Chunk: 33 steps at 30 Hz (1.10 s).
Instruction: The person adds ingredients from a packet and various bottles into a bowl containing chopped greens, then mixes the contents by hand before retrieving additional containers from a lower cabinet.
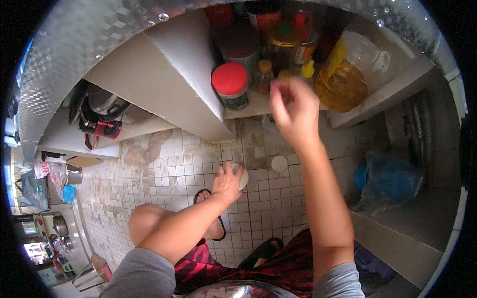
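Note:
My left hand (227, 182) is low over the tiled floor, its fingers spread around a white round object (243, 179) that they partly cover. Just to the right, a flat white disc (279, 164), like a lid, lies on the tiles. My right hand (297, 108) is raised at the front of a low shelf, blurred, with thumb and fingers curled together; whether anything is pinched there is unclear. Closest to it are a small bottle with a brownish-yellow cap (265, 70), a yellow nozzle cap (308, 69) and a red-lidded jar (229, 83).
A large plastic bottle of yellow oil (341, 82) stands at the shelf's right. Upright partitions (193, 67) divide the shelves, with pans (106, 104) in the left compartment. A blue container in clear plastic (391, 178) is at right. A patterned counter edge (74, 48) overhangs everything.

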### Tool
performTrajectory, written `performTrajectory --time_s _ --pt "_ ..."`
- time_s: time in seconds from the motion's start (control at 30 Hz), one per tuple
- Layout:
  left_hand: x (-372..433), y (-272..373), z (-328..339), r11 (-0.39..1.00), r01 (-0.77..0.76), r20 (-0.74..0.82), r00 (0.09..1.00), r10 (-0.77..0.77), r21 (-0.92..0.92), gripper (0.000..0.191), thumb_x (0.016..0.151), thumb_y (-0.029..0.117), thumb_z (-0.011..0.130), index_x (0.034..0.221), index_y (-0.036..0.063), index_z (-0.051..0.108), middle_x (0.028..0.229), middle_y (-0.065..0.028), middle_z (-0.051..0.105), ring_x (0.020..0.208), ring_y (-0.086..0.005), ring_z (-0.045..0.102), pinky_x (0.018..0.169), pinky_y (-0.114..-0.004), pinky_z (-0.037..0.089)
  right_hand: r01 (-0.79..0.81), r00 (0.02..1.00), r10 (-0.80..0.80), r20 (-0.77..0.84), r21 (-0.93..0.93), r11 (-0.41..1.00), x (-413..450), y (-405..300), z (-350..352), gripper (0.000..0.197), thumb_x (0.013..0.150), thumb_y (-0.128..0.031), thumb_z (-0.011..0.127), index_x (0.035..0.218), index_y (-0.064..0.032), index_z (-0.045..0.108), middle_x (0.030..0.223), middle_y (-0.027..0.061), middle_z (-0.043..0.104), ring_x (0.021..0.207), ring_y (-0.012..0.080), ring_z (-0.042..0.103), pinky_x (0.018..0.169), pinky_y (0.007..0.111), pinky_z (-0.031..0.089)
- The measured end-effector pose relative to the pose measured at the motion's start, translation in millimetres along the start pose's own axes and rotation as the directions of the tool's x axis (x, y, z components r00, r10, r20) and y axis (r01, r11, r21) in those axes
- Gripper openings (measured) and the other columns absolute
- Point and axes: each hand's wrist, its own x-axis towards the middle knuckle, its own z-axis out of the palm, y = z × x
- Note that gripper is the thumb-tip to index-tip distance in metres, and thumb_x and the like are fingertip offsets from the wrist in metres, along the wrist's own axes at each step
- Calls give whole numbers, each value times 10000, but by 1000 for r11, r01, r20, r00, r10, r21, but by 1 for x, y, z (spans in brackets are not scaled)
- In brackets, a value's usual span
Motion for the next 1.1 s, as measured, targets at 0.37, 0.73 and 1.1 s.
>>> performTrajectory --time_s 0.37,0.73,1.1 --pt "-8 49 -40 964 5 146 988 -45 264 927 1015 591 787 1744 147 424 1772 -293 388 1610 -514 457 1219 -727 435 394 897 -137 420 -622 677 172 8 93 876 894 -557 906 1573 -65 653 1580 254 686 1431 466 669 1210 574 548" --pt "-73 66 -114 931 -355 43 935 353 86 354 1031 229 769 1314 19 743 1173 -218 809 982 -369 846 774 -495 683 331 648 281 708 -594 733 185 -35 76 970 851 -528 890 1637 -35 605 1603 254 684 1465 422 667 1231 530 542" --pt "-77 67 -145 907 -406 178 906 383 115 415 1048 292 784 1320 -20 758 1240 -237 771 1176 -380 783 979 -520 646 237 940 -149 307 -272 933 139 -20 -8 494 1101 -369 794 1462 -35 754 1253 133 832 1067 235 755 959 392 594"
